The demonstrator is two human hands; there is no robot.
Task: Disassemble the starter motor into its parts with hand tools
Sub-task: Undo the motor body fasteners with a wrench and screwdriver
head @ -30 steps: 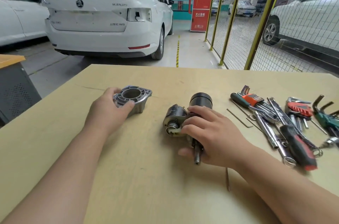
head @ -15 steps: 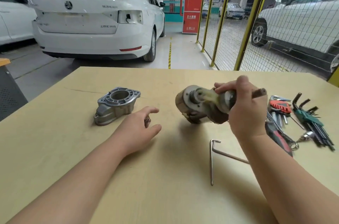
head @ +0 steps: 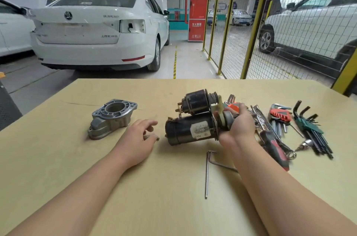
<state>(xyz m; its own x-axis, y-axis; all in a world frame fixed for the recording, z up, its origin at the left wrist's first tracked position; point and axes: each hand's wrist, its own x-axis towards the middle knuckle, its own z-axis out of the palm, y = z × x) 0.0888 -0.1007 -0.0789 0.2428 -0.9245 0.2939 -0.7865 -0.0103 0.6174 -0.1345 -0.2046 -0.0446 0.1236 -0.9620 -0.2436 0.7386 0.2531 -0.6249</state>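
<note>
The starter motor [head: 188,129] lies sideways just above the wooden table [head: 58,168], its black body pointing left and the solenoid [head: 197,101] on top. My right hand [head: 240,127] grips its shaft end from the right. The removed aluminium nose housing [head: 112,117] stands on the table at the left. My left hand [head: 138,140] rests on the table between housing and motor with relaxed fingers. A small bolt [head: 157,138] lies at its fingertips.
A long L-shaped hex key [head: 206,174] lies in front of the motor. To the right sit a red-handled screwdriver [head: 275,149], wrenches, a red hex key set [head: 280,115] and a green hex key set [head: 309,126]. Beyond the table are parked cars and a yellow fence.
My left hand let go of the housing and moved right onto the table. My right hand lifted the motor off the table and turned it, so the body now points left.
</note>
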